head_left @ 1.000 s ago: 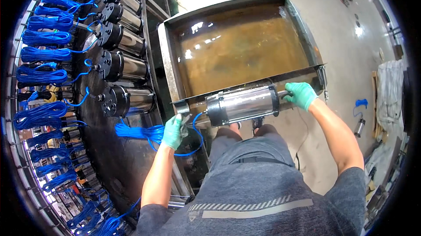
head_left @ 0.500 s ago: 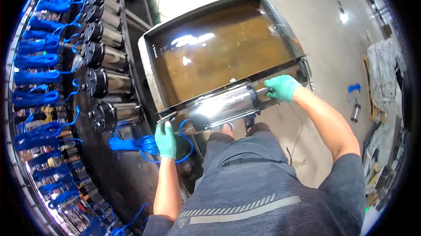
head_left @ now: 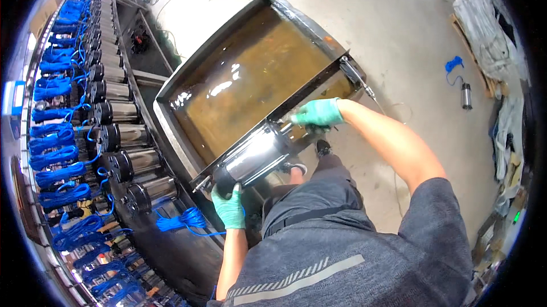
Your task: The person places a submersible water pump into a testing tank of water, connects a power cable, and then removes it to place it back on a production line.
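Observation:
A shiny steel pump motor (head_left: 256, 152) with a dark end lies tilted along the near edge of a trough (head_left: 161, 114) that holds brownish liquid. My left hand (head_left: 229, 208), in a green glove, grips the dark lower-left end from below, its thumb showing and its fingers partly hidden. At the other end my gloved right hand (head_left: 320, 112) is closed round the short shaft, with the fingertips partly out of sight. A blue cable (head_left: 183, 220) lies coiled on the dark bench left of my left hand.
Several similar steel pump motors (head_left: 149, 159) with black ends stand in a row along the left, beside bundles of blue cable (head_left: 62, 194). An air tool (head_left: 358, 74) rests at the trough's right corner. Further right, a small steel cylinder (head_left: 466, 96) with blue cable lies on the floor.
My left hand has moved from the rod by the trough's left corner onto the pump motor's dark end. My right hand still holds the shaft end. The view has turned and shifted.

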### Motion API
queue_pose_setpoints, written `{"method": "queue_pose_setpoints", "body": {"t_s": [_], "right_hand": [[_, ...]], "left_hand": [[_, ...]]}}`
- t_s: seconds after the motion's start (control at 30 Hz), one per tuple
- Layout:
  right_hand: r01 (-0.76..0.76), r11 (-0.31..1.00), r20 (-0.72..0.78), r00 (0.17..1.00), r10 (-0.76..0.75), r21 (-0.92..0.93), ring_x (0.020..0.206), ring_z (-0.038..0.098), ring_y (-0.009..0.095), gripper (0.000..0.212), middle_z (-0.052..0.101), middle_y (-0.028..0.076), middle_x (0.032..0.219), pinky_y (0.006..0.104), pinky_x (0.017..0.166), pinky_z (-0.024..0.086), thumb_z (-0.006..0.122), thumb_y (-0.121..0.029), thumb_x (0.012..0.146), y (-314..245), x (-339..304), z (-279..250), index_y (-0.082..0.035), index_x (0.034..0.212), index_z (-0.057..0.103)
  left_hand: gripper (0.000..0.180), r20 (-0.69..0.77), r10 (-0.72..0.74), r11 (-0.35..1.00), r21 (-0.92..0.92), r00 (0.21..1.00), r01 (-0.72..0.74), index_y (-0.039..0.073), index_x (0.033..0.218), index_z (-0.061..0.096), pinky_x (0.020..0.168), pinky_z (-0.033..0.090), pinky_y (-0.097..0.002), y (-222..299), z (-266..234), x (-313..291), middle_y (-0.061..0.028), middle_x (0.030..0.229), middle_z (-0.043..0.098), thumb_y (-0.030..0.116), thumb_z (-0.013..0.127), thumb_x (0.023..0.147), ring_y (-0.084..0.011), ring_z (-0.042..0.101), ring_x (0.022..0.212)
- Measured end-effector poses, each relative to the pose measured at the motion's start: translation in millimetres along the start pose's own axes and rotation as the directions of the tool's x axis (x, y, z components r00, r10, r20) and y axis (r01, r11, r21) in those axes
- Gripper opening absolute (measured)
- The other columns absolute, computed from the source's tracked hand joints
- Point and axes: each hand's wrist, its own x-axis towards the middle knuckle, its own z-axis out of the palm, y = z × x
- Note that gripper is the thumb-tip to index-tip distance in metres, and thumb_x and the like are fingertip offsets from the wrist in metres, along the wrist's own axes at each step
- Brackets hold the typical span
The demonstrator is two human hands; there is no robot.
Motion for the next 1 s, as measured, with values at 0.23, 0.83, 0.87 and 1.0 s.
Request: {"method": "queue_pose_setpoints", "body": {"t_s": [0.23, 0.83, 0.87, 1.0], "right_hand": [[0.259, 0.932, -0.166, 0.961, -0.222, 0.253, 0.063, 0.055, 0.011, 0.025, 0.058, 0.001, 0.083, 0.0261, 0.050, 0.047, 0.062, -0.029, 0.101, 30, 21, 16, -0.008, 0.114, 0.067], [0.056, 0.341, -0.127, 0.862, -0.491, -0.938, 0.093, 0.074, 0.032, 0.023, 0.076, 0.014, 0.097, 0.0441, 0.078, 0.058, 0.070, -0.025, 0.085, 2, 23, 12, -0.010, 0.101, 0.079], [0.030, 0.418, -0.162, 0.894, -0.418, -0.908, 0.093, 0.073, 0.033, 0.024, 0.076, 0.014, 0.097, 0.0442, 0.078, 0.058, 0.071, -0.026, 0.085, 3, 24, 13, -0.009, 0.100, 0.079], [0.228, 0.682, 0.028, 0.956, -0.292, -0.695, 0.075, 0.067, 0.031, 0.046, 0.074, 0.015, 0.092, 0.0445, 0.072, 0.054, 0.079, -0.047, 0.079, -1, 20, 1, -0.005, 0.098, 0.076]], "left_hand": [[0.057, -0.027, 0.093, 0.964, 0.251, 0.995, -0.083, -0.001, 0.131, 0.053, 0.094, 0.050, -0.0335, 7, 3, -1, -0.0117, 0.119, 0.065, 0.012, 0.082, 0.084, -0.0205, 0.062, 0.104], [0.062, 0.000, 0.018, 0.977, 0.211, 1.000, -0.017, -0.003, 0.135, 0.049, 0.102, 0.046, -0.0344, 9, 2, 2, -0.0124, 0.124, 0.063, 0.013, 0.082, 0.085, -0.0215, 0.061, 0.111], [0.061, -0.003, 0.026, 0.974, 0.224, 1.000, -0.025, -0.003, 0.135, 0.049, 0.102, 0.046, -0.0344, 9, 2, 2, -0.0125, 0.124, 0.063, 0.012, 0.082, 0.085, -0.0215, 0.061, 0.111], [0.060, -0.011, 0.031, 0.981, 0.193, 0.999, -0.029, -0.003, 0.134, 0.049, 0.103, 0.046, -0.0344, 3, 0, 3, -0.0124, 0.124, 0.063, 0.011, 0.081, 0.085, -0.0213, 0.060, 0.111]]}}
